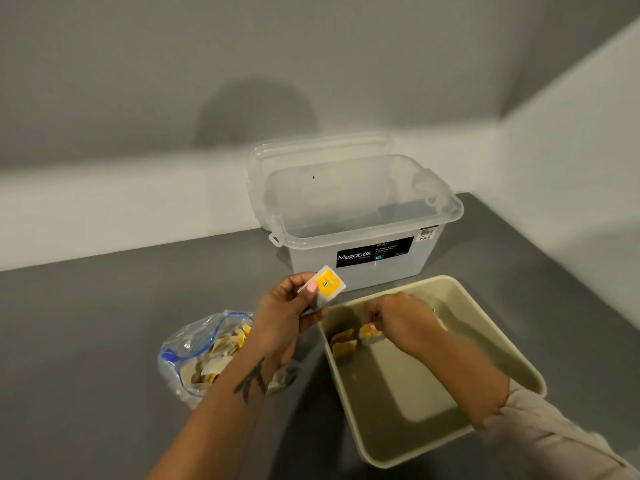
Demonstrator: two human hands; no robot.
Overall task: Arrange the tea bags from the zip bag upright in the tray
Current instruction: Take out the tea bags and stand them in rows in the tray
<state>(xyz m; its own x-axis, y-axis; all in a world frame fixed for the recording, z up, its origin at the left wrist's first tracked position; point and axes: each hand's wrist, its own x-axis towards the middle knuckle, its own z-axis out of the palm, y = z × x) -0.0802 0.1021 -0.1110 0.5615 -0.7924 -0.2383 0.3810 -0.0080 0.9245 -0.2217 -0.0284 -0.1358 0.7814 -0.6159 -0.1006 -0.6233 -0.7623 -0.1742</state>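
My left hand (289,313) pinches a tea bag (329,284) above the grey counter (104,341), just beside the tray's near-left corner, while my right hand (398,320) reaches inside the beige tray (502,344), fingers closed on another tea bag (370,332). Each bag is pale paper with a yellow tag. Two more tea bags (343,342) stand by the tray's left wall. The clear zip bag (207,355), left of the tray, holds many more. A clear storage box (363,216) stands open behind.

"Megabox" in white on the black label (374,252) of the clear storage box (360,216); smaller print illegible.
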